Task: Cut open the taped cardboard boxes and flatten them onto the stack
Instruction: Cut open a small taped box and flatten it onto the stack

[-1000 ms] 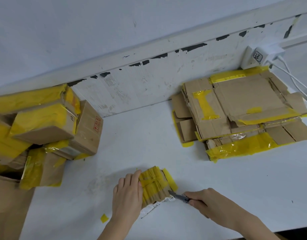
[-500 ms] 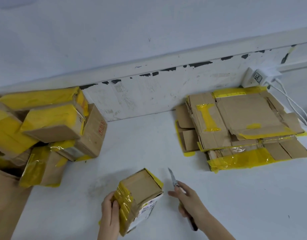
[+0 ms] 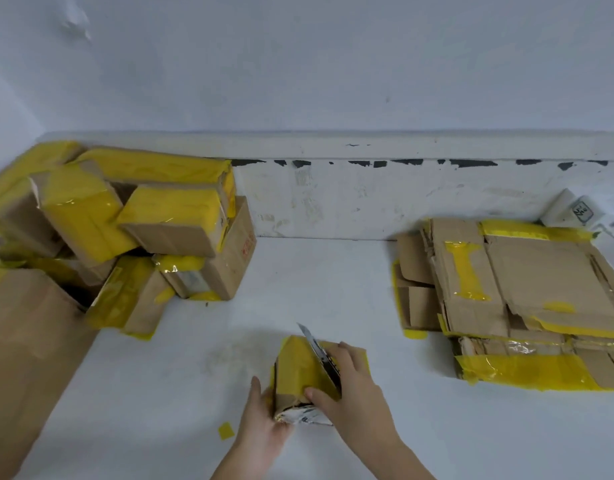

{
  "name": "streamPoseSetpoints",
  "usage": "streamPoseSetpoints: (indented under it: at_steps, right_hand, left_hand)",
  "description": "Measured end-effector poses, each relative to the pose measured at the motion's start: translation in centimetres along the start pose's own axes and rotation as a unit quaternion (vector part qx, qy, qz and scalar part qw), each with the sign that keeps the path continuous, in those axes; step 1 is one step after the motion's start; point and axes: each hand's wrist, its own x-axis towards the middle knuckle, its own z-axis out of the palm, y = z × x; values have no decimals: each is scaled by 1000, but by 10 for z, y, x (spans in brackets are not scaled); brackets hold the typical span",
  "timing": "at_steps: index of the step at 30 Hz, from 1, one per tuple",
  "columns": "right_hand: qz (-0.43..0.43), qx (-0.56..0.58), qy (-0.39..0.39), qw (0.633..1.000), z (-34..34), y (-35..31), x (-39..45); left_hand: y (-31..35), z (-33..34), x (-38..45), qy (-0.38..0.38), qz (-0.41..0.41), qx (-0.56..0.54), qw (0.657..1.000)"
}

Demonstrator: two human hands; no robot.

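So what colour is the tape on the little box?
Bright yellow tape on the brown box, best seen in the head view.

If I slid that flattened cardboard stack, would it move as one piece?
Probably not: the cardboard stack looks like loose, uneven sheets, so the top ones would likely slip. Its glossy yellow tape may be slick. It is likely light and somewhat bendy.

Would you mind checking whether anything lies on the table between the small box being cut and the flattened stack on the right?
Nothing visible does. The small yellow-taped cardboard box, held by both hands, sits apart from the stack of flattened cardboard, with only bare white table between them. The pile of uncut taped boxes lies on the opposite side.
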Motion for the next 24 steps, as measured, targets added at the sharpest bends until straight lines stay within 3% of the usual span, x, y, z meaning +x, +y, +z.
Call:
streamPoseSetpoints:
  at_steps: [2, 5, 8, 11, 18, 24]
  right_hand:
    - [9, -37, -20, 999, 6, -9, 0]
    - [4, -81, -36, 996, 19, -20, 5]
    - [8, -110, -68, 992, 32, -28, 9]
    - [10, -136, -88, 987, 37, -31, 11]
    - [-63, -206, -87, 973, 11, -34, 19]
    - [-147, -436, -85, 884, -3, -53, 32]
  left_hand:
    - [1, 0, 6, 89, 81, 35, 992]
    - [4, -10, -4, 217, 324, 117, 914]
    - [-1, -20, -25, 191, 491, 236, 817]
    - [-22, -26, -21, 153, 521, 362, 757]
    - [-20, -7, -26, 169, 373, 173, 896]
    - [-3, -2, -30, 167, 328, 117, 922]
